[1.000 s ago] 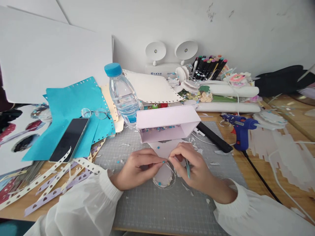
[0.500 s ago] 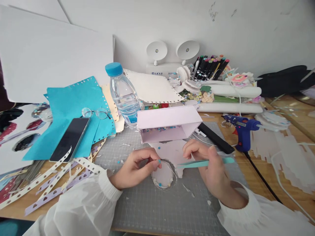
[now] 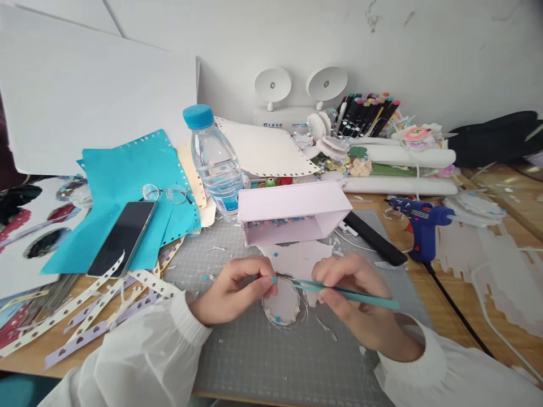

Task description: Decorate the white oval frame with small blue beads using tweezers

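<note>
A person's left hand pinching a small blue piece, right hand pinching teal tweezers pointed toward it, wire-edged disc in front of the lilac box, glue gun to its right

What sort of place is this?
Probably a craft workspace, though the pictures can't settle whether at home or in a studio. A glue gun and markers sit on the desk, and the right hand holds tweezers above a gridded mat.
</note>
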### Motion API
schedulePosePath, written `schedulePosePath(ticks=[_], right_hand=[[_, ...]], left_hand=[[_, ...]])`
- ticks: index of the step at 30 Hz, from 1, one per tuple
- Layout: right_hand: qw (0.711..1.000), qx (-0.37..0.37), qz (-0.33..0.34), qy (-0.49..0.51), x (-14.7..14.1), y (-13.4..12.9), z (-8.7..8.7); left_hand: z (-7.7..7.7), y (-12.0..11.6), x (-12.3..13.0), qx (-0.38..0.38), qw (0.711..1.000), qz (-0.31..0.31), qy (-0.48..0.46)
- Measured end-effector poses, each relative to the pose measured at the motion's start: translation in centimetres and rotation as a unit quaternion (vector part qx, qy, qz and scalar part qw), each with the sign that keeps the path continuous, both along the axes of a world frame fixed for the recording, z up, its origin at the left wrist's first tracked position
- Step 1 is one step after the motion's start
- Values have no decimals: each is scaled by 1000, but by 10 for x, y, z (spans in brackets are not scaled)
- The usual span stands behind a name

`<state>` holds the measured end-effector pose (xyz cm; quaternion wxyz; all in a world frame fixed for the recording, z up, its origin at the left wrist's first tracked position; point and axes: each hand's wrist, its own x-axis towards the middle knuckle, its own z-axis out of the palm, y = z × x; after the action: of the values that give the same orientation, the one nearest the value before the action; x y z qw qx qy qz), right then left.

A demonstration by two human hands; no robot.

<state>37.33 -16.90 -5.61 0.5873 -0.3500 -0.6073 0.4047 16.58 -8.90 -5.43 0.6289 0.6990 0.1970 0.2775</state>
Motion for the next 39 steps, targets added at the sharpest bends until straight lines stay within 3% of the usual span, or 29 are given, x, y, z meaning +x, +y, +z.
schedulePosePath(ticks=[8,18,28,39], right_hand=[[993,105,-7,-58,-7,0,-3],[992,104,18,-72,-8,-1,-7],[987,138,-2,-81,-10,0,-7],[991,105,2,-80,-8,0,-5]], left_hand=[[1,0,-2,16,999,-28,9],[1,0,-2,37,998,-37,26],[-1,1,-2,28,999,-28,23],[1,0,-2,33,998,-44,33]])
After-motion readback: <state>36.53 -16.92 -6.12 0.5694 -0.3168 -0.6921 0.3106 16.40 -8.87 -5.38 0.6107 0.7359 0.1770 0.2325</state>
